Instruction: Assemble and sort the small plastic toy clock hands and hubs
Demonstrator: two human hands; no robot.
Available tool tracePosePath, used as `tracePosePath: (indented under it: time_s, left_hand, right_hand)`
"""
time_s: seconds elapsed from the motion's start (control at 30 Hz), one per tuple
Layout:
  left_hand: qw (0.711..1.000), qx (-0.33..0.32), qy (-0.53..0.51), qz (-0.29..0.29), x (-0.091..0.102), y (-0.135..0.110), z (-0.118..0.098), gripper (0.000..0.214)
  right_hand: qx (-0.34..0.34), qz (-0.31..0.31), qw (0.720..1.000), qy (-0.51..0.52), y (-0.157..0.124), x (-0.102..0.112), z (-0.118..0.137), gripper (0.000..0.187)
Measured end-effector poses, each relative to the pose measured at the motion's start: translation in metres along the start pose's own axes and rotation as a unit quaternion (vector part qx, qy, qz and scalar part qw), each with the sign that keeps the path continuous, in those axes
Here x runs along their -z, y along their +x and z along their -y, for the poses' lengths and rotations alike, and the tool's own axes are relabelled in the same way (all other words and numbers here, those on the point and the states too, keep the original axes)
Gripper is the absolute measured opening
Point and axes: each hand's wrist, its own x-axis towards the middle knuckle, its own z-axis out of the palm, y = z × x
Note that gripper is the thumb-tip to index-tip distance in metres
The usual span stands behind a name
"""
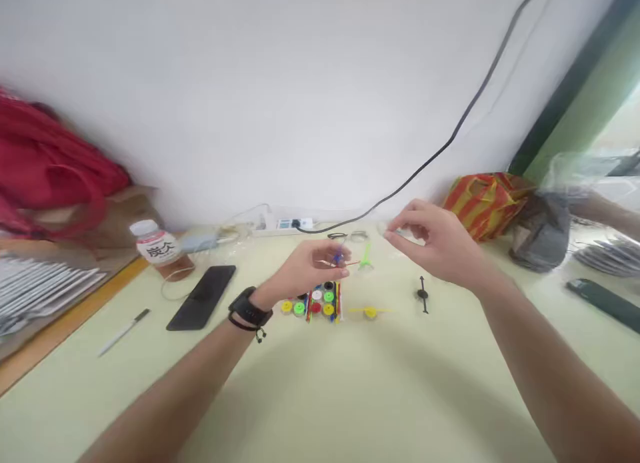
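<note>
The left hand, half-curled, pinches a small blue piece, with coloured discs at seven o'clock. The right hand, at two o'clock, has fingertips nearly meeting; contents unclear. A light, steady left pinch should limit tilting.

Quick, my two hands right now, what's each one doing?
Left hand: closed, holding a small blue piece.
Right hand: thumb and finger pinched; whether anything is between them cannot be told.
</note>
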Motion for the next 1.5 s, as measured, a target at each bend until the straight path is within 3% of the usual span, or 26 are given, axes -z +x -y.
tracePosePath:
  time_s: [0.2,0.33,0.5,0.67,1.0,1.07,1.13,1.23,1.27,1.33,1.37,1.43,1.5]
  left_hand:
    - [0.992,0.025,-0.120,-0.010,-0.003,-0.003,-0.004,0.047]
    - [0.991,0.041,-0.131,-0.001,-0.003,-0.005,-0.006,0.051]
    - [0.990,0.039,-0.113,0.080,-0.004,-0.006,-0.005,0.068]
    - [0.992,0.027,-0.078,0.094,-0.003,-0.007,-0.005,0.072]
    - [0.986,0.037,-0.087,0.135,-0.019,-0.010,-0.013,0.065]
    - [0.986,0.048,-0.089,0.130,-0.023,-0.010,-0.011,0.054]
    - [0.987,0.053,-0.104,0.109,-0.025,-0.010,-0.009,0.047]
    - [0.982,0.031,-0.183,0.026,-0.024,-0.008,-0.005,0.047]
    - [0.979,0.028,-0.204,0.000,-0.023,-0.007,-0.003,0.048]
    - [0.977,0.037,-0.208,-0.023,-0.023,-0.005,0.001,0.051]
    - [0.979,0.046,-0.197,-0.023,-0.024,-0.005,0.003,0.052]
    - [0.983,0.054,-0.174,-0.023,-0.025,-0.003,0.007,0.051]
    - [0.984,0.051,-0.167,-0.028,-0.026,-0.002,0.009,0.048]
  right_hand:
    - [-0.008,0.105,0.991,0.077,0.001,0.001,-0.003,0.042]
    - [0.023,0.168,0.975,0.146,0.001,0.005,-0.002,0.032]
    - [0.042,0.045,0.986,0.152,0.001,0.004,0.000,0.012]
    - [0.061,0.095,0.987,0.111,-0.001,-0.001,0.008,0.009]
    - [0.058,0.078,0.975,0.200,-0.003,-0.005,0.025,0.009]
    - [0.044,0.049,0.972,0.224,-0.002,-0.006,0.021,0.008]
    - [0.020,0.006,0.967,0.254,0.000,-0.008,0.012,0.025]
    - [-0.056,-0.076,0.964,0.249,0.003,-0.013,-0.010,0.032]
    - [-0.077,-0.057,0.972,0.216,0.004,-0.016,-0.017,0.028]
    - [-0.075,0.091,0.983,0.143,0.002,-0.026,-0.028,0.019]
    - [-0.056,0.195,0.972,0.121,0.000,-0.033,-0.031,0.018]
    - [-0.026,0.372,0.922,0.109,-0.005,-0.049,-0.032,0.018]
    - [-0.024,0.467,0.877,0.108,-0.010,-0.065,-0.028,0.021]
